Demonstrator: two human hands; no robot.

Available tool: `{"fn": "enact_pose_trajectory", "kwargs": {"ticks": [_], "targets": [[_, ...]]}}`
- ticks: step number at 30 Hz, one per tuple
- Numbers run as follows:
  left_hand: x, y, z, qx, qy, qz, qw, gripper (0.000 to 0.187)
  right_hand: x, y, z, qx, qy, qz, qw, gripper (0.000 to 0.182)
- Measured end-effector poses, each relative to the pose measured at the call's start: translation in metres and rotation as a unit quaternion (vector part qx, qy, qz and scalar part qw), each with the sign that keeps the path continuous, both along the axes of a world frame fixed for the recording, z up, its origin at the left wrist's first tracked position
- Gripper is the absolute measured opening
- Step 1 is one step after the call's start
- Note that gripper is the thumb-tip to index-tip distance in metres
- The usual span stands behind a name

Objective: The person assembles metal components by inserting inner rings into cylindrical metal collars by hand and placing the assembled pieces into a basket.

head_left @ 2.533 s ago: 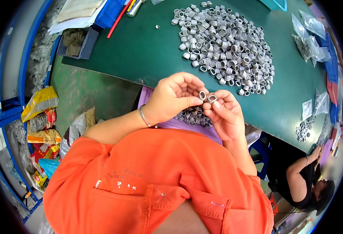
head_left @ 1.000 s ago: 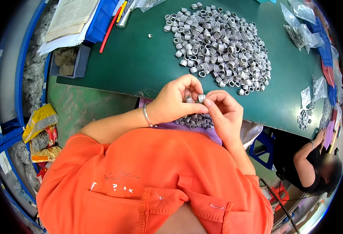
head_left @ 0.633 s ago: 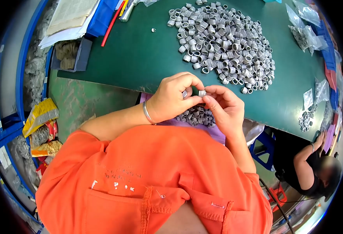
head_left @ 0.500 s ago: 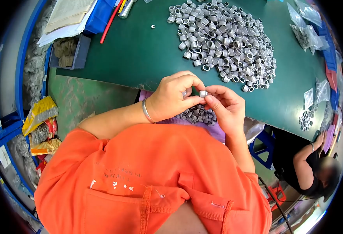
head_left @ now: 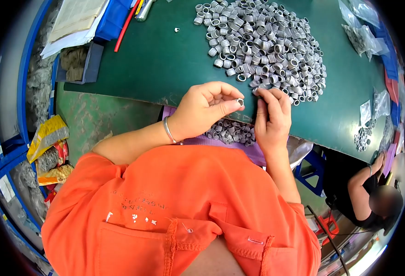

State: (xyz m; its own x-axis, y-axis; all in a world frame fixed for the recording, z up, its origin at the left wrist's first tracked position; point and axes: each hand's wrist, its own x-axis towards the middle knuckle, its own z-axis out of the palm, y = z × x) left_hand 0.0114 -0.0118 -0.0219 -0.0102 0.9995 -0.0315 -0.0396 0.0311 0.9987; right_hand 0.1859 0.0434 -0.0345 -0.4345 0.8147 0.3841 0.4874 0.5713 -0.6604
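My left hand (head_left: pixel 207 109) is closed in a pinch on a short grey metal ring (head_left: pixel 240 102), held above the table's near edge with its hole turned partly up. My right hand (head_left: pixel 274 115) is at the near edge of a big pile of similar rings (head_left: pixel 267 43), thumb and fingers closing on one ring (head_left: pixel 256 91) at the fingertips, partly hidden. Under my hands, below the table edge, more darker grey rings (head_left: pixel 232 132) lie in a purple container or cloth (head_left: pixel 194 139).
The green table (head_left: pixel 156 69) spreads out in front. At left stand a grey bin (head_left: pixel 92 64), a blue tray (head_left: pixel 115 20) with papers, and a red stick (head_left: pixel 126 30). Plastic bags (head_left: pixel 365 39) lie at right. Another person (head_left: pixel 361 198) sits at the right side by a blue stool (head_left: pixel 310 172).
My right hand has left the ring that both hands held and moved to the pile's near edge. My left hand keeps that ring, now turned with its opening showing.
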Motion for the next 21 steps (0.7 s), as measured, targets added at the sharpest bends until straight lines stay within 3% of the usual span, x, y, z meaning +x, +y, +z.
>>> {"fn": "enact_pose_trajectory", "kwargs": {"ticks": [2, 5, 7, 11, 13, 17, 18, 19, 20, 21], "targets": [[-0.003, 0.001, 0.0, -0.192, -0.255, -0.038, 0.947, 0.014, -0.003, -0.002, 0.003, 0.024, 0.019, -0.005, 1.0, 0.021], [-0.003, 0.001, 0.0, -0.204, -0.35, -0.037, 0.914, 0.013, -0.004, -0.007, 0.008, -0.015, 0.072, 0.017, 0.997, 0.022], [-0.003, 0.001, 0.003, -0.215, -0.326, -0.037, 0.92, 0.013, -0.007, -0.013, 0.014, -0.073, 0.126, 0.039, 0.989, 0.024], [-0.001, -0.003, 0.006, -0.22, -0.272, -0.077, 0.934, 0.014, -0.014, -0.015, 0.014, -0.014, 0.106, 0.073, 0.992, 0.03], [0.0, -0.003, 0.01, -0.218, -0.258, -0.071, 0.938, 0.013, -0.012, -0.018, 0.013, -0.093, 0.148, 0.09, 0.98, 0.028], [-0.018, 0.002, 0.03, -0.153, -0.147, -0.039, 0.976, 0.011, -0.007, -0.024, 0.002, -0.16, 0.281, 0.07, 0.944, 0.021], [-0.029, 0.003, 0.037, -0.068, -0.133, -0.069, 0.986, 0.005, -0.005, -0.024, 0.005, -0.175, 0.286, 0.06, 0.94, 0.018], [-0.042, 0.003, 0.062, 0.013, -0.025, -0.114, 0.993, 0.005, -0.003, -0.024, 0.008, -0.173, 0.287, 0.05, 0.941, 0.018], [-0.051, 0.001, 0.071, 0.149, -0.14, -0.205, 0.957, 0.005, 0.002, -0.023, 0.01, -0.178, 0.246, 0.069, 0.95, 0.017], [-0.06, -0.001, 0.08, 0.251, -0.269, -0.324, 0.872, 0.008, 0.006, -0.022, 0.013, -0.182, 0.206, 0.086, 0.958, 0.017]]}}
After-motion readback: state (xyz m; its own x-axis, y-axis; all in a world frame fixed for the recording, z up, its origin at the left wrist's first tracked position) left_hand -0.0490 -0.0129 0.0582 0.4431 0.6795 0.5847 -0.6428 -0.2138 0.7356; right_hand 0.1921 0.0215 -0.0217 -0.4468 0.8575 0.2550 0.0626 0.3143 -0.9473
